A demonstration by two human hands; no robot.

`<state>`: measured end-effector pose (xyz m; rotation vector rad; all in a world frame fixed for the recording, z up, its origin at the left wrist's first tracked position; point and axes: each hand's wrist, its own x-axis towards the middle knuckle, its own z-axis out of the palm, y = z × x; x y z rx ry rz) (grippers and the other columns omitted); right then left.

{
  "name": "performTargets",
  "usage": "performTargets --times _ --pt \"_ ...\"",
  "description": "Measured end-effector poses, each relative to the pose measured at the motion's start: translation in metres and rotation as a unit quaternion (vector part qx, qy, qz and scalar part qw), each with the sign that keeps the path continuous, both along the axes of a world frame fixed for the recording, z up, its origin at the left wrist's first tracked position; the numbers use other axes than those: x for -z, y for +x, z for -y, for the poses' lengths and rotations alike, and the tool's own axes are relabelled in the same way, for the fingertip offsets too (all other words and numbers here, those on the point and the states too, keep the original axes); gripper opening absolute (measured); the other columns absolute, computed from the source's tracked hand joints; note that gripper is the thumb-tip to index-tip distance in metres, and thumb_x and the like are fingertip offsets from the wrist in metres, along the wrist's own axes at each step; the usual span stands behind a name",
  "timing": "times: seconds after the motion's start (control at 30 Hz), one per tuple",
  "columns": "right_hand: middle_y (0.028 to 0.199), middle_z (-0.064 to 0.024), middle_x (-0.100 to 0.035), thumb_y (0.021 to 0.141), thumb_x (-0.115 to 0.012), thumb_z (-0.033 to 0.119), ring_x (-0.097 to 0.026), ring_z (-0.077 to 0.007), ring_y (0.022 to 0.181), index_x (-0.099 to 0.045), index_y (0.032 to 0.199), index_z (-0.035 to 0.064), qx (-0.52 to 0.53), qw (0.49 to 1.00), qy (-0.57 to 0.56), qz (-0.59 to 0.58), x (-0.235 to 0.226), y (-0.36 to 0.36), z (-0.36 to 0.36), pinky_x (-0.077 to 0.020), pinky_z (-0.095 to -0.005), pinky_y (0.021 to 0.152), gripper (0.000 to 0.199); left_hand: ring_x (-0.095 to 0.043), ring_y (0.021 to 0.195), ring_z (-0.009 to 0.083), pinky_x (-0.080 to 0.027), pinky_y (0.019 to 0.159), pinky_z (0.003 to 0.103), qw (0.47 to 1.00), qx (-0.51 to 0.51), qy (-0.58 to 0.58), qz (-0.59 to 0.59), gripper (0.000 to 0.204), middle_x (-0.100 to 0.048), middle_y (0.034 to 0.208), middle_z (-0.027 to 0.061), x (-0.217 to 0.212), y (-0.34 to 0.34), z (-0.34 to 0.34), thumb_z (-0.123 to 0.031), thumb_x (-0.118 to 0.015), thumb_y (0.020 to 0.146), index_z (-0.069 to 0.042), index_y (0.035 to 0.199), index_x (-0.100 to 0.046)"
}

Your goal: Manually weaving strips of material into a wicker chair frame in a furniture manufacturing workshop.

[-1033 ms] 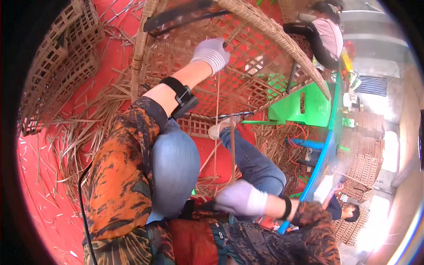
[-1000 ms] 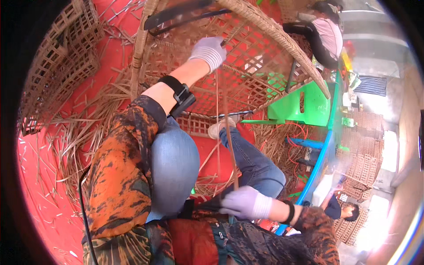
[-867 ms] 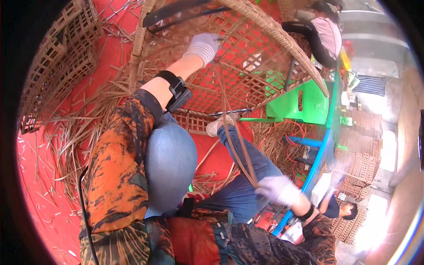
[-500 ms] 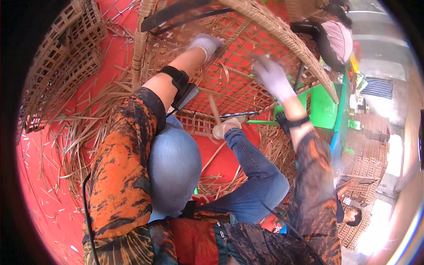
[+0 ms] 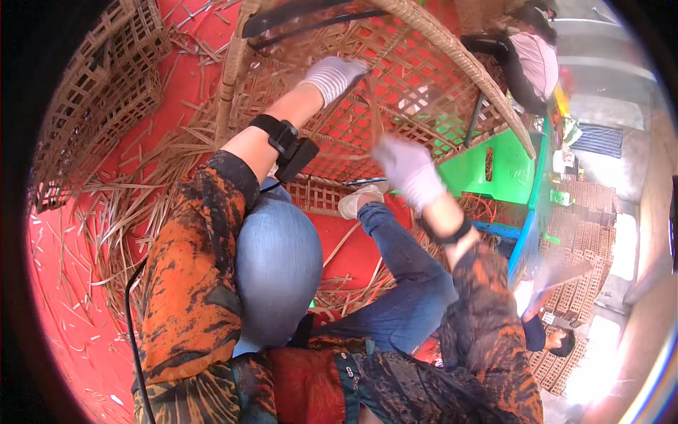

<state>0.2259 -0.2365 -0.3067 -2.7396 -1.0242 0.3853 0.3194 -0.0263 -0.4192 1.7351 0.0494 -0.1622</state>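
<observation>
A large woven basket frame of tan strips, with a thick wrapped rim and an open lattice, stands tilted before my knees. My left hand, in a white and grey striped glove, is closed against the lattice near its middle; its fingertips are hidden. Lower and to the right, my right hand, in a pale glove, is blurred, with its fingers closed. A flat tan strip runs up from the right fingers toward the left hand. Dark flat bars cross the far part of the frame.
Another woven basket stands at the far left. Loose strips litter the red floor. A green plastic stool is at the right. One person bends at the far right, another works near stacked woven pieces.
My right hand has moved left and toward me, with the strip now stretched up from it. My left hand has shifted slightly right, and the frame's left side has moved a little right.
</observation>
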Motion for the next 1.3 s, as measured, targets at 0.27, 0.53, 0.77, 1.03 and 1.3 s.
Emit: performTargets --times 0.27,0.53,0.77,1.03,1.3 --pt "0.076 -0.0175 -0.064 0.085 -0.054 0.021 -0.066 -0.0360 0.075 -0.060 0.106 0.0086 -0.238 0.866 -0.186 -0.399 -0.025 -0.243 0.042 -0.0530 -0.0457 0.063 0.025 -0.059 0.108 0.0281 -0.045 0.096 0.035 0.950 -0.024 0.310 0.015 0.043 -0.063 0.118 0.0148 -0.068 -0.017 0.031 -0.037 -0.056 0.087 -0.010 0.120 -0.061" --pt "0.096 -0.0199 -0.064 0.086 -0.056 0.023 -0.061 -0.0398 0.090 -0.059 0.100 0.0047 0.003 0.995 -0.079 -0.060 0.013 -0.038 0.067 -0.0505 -0.0455 0.074 0.024 -0.062 0.103 0.0274 -0.049 0.090 0.037 0.940 0.002 0.342 -0.018 0.038 -0.063 0.117 0.0134 -0.011 0.013 0.001 -0.037 -0.048 0.095 -0.010 0.116 -0.064" --pt "0.079 -0.0096 -0.064 0.086 -0.055 0.016 -0.060 -0.0130 0.064 -0.059 0.117 0.0056 0.161 0.901 0.326 -0.237 0.016 0.106 -0.045 -0.0497 -0.0273 0.062 0.033 -0.065 0.099 0.0248 -0.052 0.083 0.037 0.946 0.058 0.297 -0.112 0.040 -0.063 0.118 0.0139 -0.001 0.039 -0.002 -0.037 -0.046 0.095 -0.008 0.116 -0.062" --pt "0.077 -0.0099 -0.062 0.087 -0.056 0.009 -0.060 -0.0148 0.060 -0.051 0.107 -0.0003 0.232 0.782 0.492 -0.304 0.045 0.105 -0.034 -0.0496 -0.0285 0.053 0.023 -0.066 0.091 0.0209 -0.052 0.079 0.037 0.897 0.126 0.409 0.110 0.035 -0.069 0.105 0.0064 -0.002 0.032 -0.009 -0.035 -0.048 0.091 -0.017 0.116 -0.065" --pt "0.080 -0.0051 -0.060 0.089 -0.053 0.011 -0.059 -0.0114 0.066 -0.052 0.124 0.0055 0.153 0.856 0.340 -0.358 0.051 0.124 -0.041 -0.0502 -0.0271 0.058 0.035 -0.067 0.088 0.0215 -0.052 0.080 0.036 0.963 0.137 0.210 -0.103 0.035 -0.069 0.101 0.0064 0.001 0.036 -0.011 -0.036 -0.047 0.093 -0.015 0.114 -0.065"
